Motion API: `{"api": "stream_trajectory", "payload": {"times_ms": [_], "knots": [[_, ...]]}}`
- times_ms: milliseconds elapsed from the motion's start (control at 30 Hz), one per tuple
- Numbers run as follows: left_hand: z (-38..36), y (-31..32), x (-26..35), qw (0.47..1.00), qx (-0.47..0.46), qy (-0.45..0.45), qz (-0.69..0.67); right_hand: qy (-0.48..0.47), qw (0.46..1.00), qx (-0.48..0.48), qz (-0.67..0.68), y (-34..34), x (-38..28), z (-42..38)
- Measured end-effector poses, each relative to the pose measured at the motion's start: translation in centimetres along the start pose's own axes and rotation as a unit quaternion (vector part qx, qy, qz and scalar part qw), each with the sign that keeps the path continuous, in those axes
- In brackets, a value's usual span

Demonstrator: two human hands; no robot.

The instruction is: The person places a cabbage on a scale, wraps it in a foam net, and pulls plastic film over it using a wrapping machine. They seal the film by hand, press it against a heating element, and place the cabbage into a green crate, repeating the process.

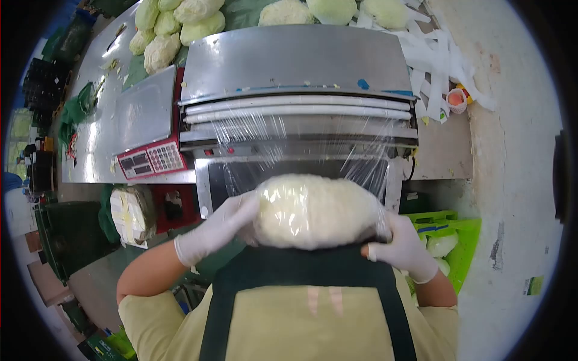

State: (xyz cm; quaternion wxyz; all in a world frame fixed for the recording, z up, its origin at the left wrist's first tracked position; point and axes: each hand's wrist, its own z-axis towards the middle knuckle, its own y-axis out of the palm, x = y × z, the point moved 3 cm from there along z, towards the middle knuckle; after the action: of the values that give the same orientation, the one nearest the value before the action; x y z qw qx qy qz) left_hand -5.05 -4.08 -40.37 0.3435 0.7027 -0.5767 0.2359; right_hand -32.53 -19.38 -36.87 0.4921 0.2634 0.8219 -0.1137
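A pale cabbage (316, 210) with clear plastic film over it is held up close to my apron. My left hand (232, 222), in a white glove, presses against its left end with the fingers partly hidden behind it. At the right end my gloved right hand (400, 243) grips the cabbage and the gathered film, its thumb showing at the underside. Stretched film (367, 150) runs from the cabbage back to the wrapping machine (295, 66), which has white rollers (298, 108) across its front. Below the rollers lies a dark plate in a metal frame (203, 186), partly behind the cabbage.
A scale (144, 114) with a red keypad panel stands left of the machine. Several cabbages (180, 24) lie at the back. White strips (439, 66) and a fruit in a foam net (456, 100) are at the right. Below is a green crate (466, 246) beside the wall.
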Motion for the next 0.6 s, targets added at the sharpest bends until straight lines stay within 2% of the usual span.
{"api": "stream_trajectory", "payload": {"times_ms": [33,100,133,233,267,333,433,533,600], "knots": [[0.2,0.2,-1.0,0.997,-0.014,-0.075,-0.016,0.016,0.999,0.045,-0.02,-0.3,1.4,-0.1],[2.2,0.7,-4.2,0.987,-0.007,-0.131,-0.093,0.039,0.988,0.134,-0.061,-1.2,4.4,0.3],[2.5,0.9,-4.9,0.971,-0.002,-0.197,-0.135,-0.044,0.983,0.176,0.026,-0.9,5.8,0.8],[2.3,2.0,-3.4,0.965,-0.071,-0.193,-0.162,-0.142,0.951,0.265,0.072,-1.3,8.0,1.6],[1.6,2.1,-3.4,0.966,-0.088,-0.178,-0.168,-0.15,0.946,0.284,0.051,-1.0,8.7,1.7],[-0.1,3.8,-2.7,0.958,-0.045,-0.217,-0.18,-0.153,0.935,0.313,0.071,-0.1,9.1,0.5],[-3.0,3.8,-7.3,0.971,0.071,-0.168,-0.156,-0.131,0.925,0.343,0.1,1.0,10.7,-1.2],[-6.4,3.8,-9.4,0.995,0.085,-0.04,0.013,-0.078,0.938,0.326,0.085,2.1,10.7,-3.4],[-6.9,4.7,-10.3,0.988,0.149,-0.003,0.04,-0.052,0.933,0.343,0.093,2.2,11.9,-4.0]]}}
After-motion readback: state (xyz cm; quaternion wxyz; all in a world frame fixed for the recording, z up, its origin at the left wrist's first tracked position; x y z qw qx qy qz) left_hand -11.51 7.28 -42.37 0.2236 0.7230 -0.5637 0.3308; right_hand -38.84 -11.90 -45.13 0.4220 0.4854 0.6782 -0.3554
